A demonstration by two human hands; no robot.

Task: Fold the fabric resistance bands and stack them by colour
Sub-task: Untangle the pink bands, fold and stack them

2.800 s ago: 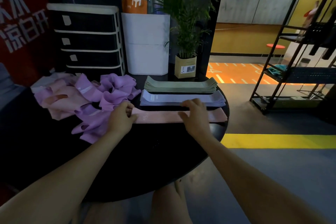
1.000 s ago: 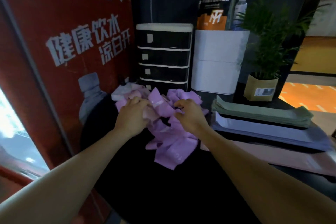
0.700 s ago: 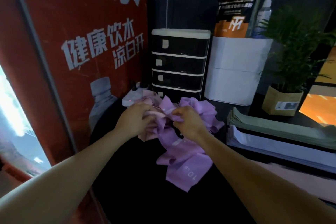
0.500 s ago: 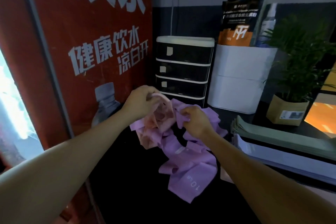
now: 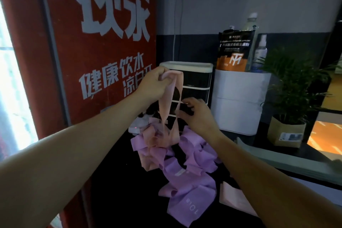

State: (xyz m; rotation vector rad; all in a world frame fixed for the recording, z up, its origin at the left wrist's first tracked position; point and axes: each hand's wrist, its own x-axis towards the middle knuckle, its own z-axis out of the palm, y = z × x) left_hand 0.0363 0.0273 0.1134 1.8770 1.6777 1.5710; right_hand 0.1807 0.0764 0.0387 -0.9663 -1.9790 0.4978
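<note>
Pink band (image 5: 168, 96) is a soft, thin loop, twisted in the middle. It hangs long way up and down. The left hand (image 5: 154, 84) grips its top in a closed fist, up above the table (image 5: 118, 181). The right hand (image 5: 197, 113) pinches one side lower down. Its bottom end rests in the messy purple bands (image 5: 187, 176).

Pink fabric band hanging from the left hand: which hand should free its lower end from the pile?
Right. The right hand is beside the band, lower down; the left hand grips its top.
</note>
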